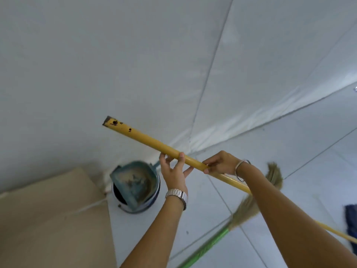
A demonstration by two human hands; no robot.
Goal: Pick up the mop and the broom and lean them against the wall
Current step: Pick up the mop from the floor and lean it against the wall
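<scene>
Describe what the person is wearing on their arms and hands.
Both forearms are bare, with no sleeves in view. The left hand has a silver metal-link wristwatch on its wrist. The right hand has a thin silver bangle around its wrist. No gloves or rings can be made out.

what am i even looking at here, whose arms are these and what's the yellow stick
This is one picture from a camera worn on a person's head, looking down at their own two bare arms. The left hand, with a silver wristwatch, and the right hand, with a thin bangle, both grip a long yellow pole, probably the mop's handle; a dark blue patch at the right edge may be its head. On the pale tiled floor lies a straw broom with a green handle. In the corner stands a round bucket holding a worn teal dustpan, beside a flat brown cardboard sheet.
</scene>
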